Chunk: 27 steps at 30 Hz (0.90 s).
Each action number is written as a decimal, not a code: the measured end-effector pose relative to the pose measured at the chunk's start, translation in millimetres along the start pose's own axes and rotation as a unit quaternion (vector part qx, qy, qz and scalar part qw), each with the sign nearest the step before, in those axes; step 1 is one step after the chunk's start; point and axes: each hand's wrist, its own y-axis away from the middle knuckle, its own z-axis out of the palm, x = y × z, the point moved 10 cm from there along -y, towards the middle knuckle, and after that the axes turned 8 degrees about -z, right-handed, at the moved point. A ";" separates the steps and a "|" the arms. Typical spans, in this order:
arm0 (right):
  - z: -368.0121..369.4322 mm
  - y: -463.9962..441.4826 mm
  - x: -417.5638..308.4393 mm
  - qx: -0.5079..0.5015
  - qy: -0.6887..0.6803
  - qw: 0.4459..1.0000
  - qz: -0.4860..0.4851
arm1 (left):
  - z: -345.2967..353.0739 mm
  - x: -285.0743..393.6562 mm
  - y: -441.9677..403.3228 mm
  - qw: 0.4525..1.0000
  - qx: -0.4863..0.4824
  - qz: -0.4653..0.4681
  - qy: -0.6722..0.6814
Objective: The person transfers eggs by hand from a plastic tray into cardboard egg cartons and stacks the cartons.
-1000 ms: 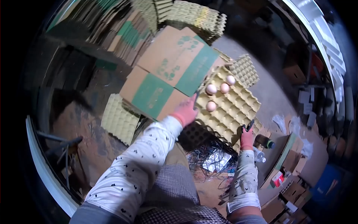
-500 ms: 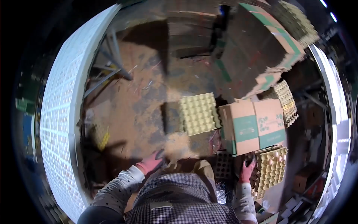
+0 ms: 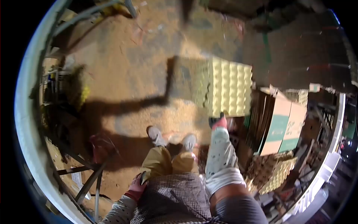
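My right hand [image 3: 218, 122], in a pink glove with dark fingertips, is at the near edge of a tall stack of pale yellow egg trays [image 3: 230, 87]. Its thumb lies over the top tray's rim; the other fingers are partly hidden, closed at the edge. The cups of the top tray hold no eggs. My left hand [image 3: 137, 186], gloved alike, hangs beside my left thigh against the checked apron [image 3: 171, 198]. Nothing shows in it, and its fingers look loosely stretched.
Flattened cardboard boxes [image 3: 278, 123] with green bands stand right of the stack. More egg trays [image 3: 278, 175] lie nearer me on the right. A metal frame leg [image 3: 89, 183] stands low on the left, with a red bag [image 3: 102, 151] close by. Large dark cardboard [image 3: 298, 56] fills the back right.
The view has tilted down and shifted. My right hand has left the egg trays at the right and reached forward to the yellow stack. My left hand has come back beside my thigh.
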 end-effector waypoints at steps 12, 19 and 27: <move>-317.3 -18.3 40.4 0.242 0.714 0.653 -0.063 | 72.6 76.9 -17.4 0.960 -0.067 0.032 -0.271; -382.6 -83.8 15.1 0.289 0.849 0.442 0.003 | 61.9 53.5 -31.3 0.952 -0.095 -0.006 -0.291; -447.4 -16.5 -22.4 0.211 0.746 0.580 -0.250 | 134.4 169.1 -73.2 0.940 -0.082 0.231 -0.236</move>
